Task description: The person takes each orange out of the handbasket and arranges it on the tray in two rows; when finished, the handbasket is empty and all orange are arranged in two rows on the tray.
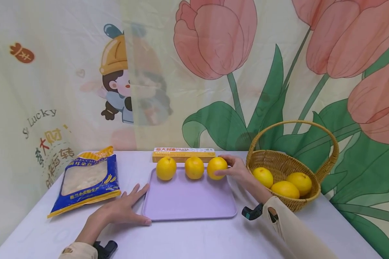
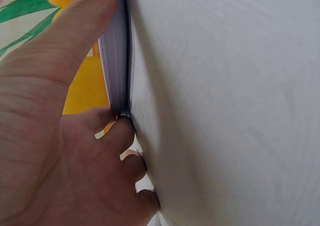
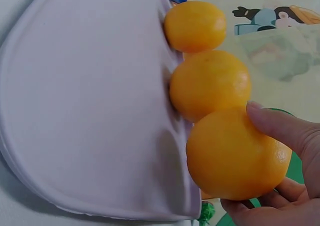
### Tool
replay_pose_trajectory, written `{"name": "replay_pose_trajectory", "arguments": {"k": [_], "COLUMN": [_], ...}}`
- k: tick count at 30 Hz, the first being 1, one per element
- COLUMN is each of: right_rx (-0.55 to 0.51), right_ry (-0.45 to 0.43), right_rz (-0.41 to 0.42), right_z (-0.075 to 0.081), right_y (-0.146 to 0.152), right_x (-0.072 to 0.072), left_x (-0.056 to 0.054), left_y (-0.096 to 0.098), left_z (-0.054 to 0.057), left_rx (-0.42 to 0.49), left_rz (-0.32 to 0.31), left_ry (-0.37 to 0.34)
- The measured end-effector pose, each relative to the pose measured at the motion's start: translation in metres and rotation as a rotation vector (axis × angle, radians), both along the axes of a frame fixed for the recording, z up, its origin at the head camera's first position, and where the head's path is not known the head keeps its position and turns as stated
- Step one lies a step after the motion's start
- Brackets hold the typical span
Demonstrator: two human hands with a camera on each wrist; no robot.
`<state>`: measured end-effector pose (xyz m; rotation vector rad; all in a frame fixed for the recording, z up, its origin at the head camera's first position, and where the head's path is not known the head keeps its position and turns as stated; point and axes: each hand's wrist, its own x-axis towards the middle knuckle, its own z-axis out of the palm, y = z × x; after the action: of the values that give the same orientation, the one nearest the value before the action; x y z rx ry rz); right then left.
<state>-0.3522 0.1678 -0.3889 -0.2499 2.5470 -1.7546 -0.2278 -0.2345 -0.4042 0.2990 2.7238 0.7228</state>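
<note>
My right hand [image 1: 237, 169] grips an orange [image 1: 216, 168] at the back right corner of a lilac tray [image 1: 189, 201]. In the right wrist view, the thumb lies on one side of this orange [image 3: 235, 156] and the fingers curl under the other. Two more oranges stand in a row along the tray's back edge, a middle orange [image 1: 194, 168] and a left orange [image 1: 166, 168]. My left hand [image 1: 123, 208] rests at the tray's left side, its fingers spread and its thumb touching the front left corner. The left wrist view shows the tray's side [image 2: 114, 71] against that hand.
A wicker basket [image 1: 311, 190] with a tall handle stands at the right, holding several oranges. A yellow pasta box [image 1: 183, 155] lies behind the tray. At the left lies a blue and yellow pasta bag [image 1: 87, 176]. A printed curtain [image 1: 155, 72] hangs behind the white table [image 1: 181, 241].
</note>
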Motion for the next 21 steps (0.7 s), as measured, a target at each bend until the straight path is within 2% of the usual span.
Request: {"name": "replay_pose_trajectory", "arguments": {"k": [12, 21], "right_rx": [-0.022, 0.02], "right_ry": [-0.013, 0.08], "right_rz": [-0.051, -0.048], "right_z": [-0.017, -0.023], "right_y": [0.0, -0.003], "right_x": [-0.008, -0.009], "left_x": [-0.002, -0.001], "left_y": [0.002, 0.002], "left_z": [0.0, 0.001], "left_rx": [-0.008, -0.014], "left_rz": [-0.008, -0.008], "left_ry": [0.002, 0.011]}}
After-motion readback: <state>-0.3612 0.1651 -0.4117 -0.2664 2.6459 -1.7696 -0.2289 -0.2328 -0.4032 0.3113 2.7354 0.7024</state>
